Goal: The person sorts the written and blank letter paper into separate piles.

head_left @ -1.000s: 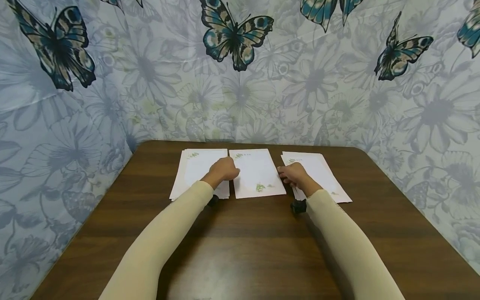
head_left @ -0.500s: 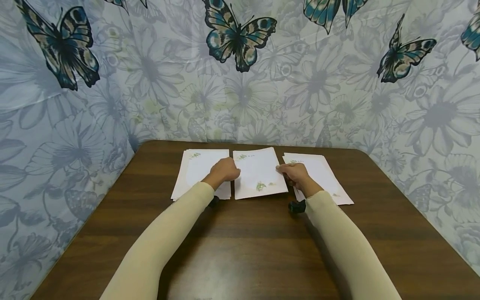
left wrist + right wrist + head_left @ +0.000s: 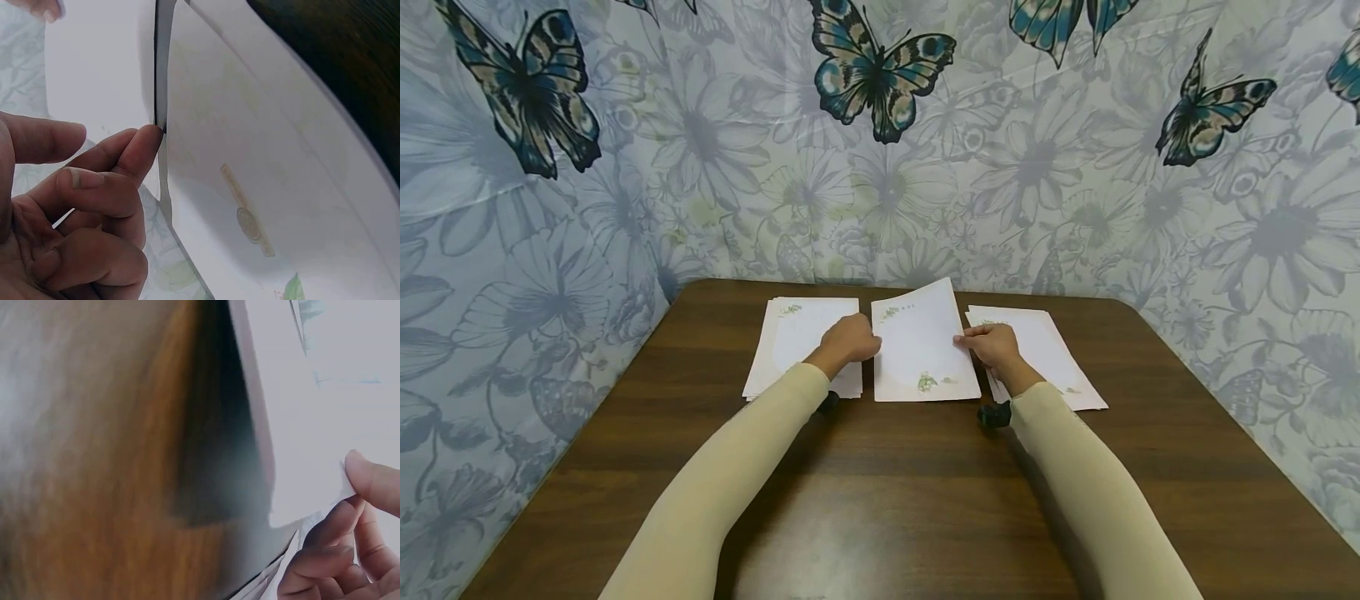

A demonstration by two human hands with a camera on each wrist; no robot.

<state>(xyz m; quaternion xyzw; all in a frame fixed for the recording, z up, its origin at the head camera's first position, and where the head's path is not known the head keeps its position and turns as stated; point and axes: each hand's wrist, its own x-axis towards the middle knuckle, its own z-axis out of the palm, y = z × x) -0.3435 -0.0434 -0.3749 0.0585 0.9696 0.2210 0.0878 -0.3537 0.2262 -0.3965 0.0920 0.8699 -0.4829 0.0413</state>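
The middle white sheet of paper (image 3: 923,346), printed with small green sprigs, stands partly raised, its upper right corner highest. My right hand (image 3: 992,346) pinches its right edge between thumb and index finger, as the right wrist view shows with the fingers (image 3: 375,487). My left hand (image 3: 844,340) is over the left stack of sheets (image 3: 797,333), thumb near the middle sheet's left edge. In the left wrist view, its fingers (image 3: 103,197) are loosely bent with the thumb apart, and a fingertip is at the gap between the stack and the middle sheet.
The right stack of sheets (image 3: 1045,358) lies partly under my right hand, its edges slightly fanned. All the paper is toward the far edge of the brown wooden table (image 3: 880,500). Behind hangs a floral cloth (image 3: 880,200) printed with butterflies.
My right hand has taken hold of the middle sheet's right edge and lifted it. The sheet has risen from the table and shifted slightly right. My left hand has stayed nearly still.
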